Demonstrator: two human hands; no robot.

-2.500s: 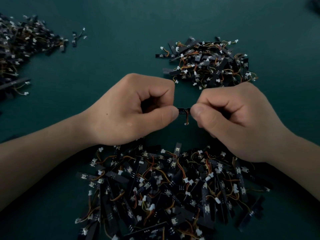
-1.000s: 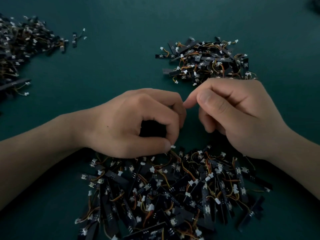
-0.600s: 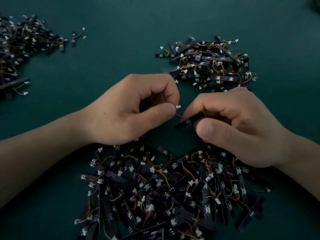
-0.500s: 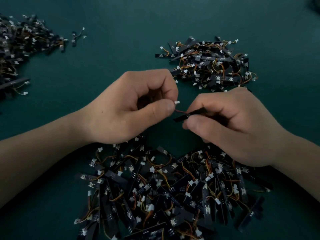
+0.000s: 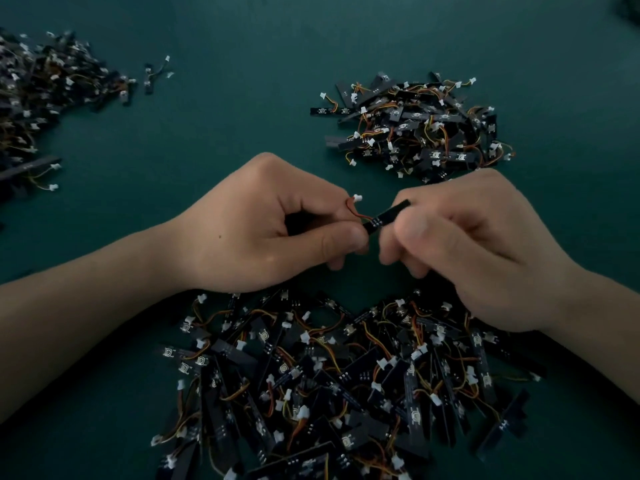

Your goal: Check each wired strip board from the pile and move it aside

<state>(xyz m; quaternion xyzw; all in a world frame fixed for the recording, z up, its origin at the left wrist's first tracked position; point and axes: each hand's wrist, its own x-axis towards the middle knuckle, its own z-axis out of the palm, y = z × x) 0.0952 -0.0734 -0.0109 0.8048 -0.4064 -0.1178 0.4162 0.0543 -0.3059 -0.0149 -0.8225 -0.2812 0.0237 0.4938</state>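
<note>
Above the near pile [image 5: 346, 375], left hand [image 5: 263, 226] and right hand [image 5: 478, 251] pinch one black wired strip board [image 5: 388, 214]; checking underway; next, set it aside.

Dark teal surface with a far-left heap

The surface [image 5: 242, 109] is a plain, dim teal-green sheet that fills the view. At its far left edge lies a heap [image 5: 38, 95] of dark wired parts with small white plugs, blurred and cut off by the frame. A lone wired piece [image 5: 154, 76] lies just right of that heap. A long dark strip [image 5: 29, 168] juts from the heap's lower edge. A dark blurred shape [image 5: 630, 6] sits in the top right corner.
</note>
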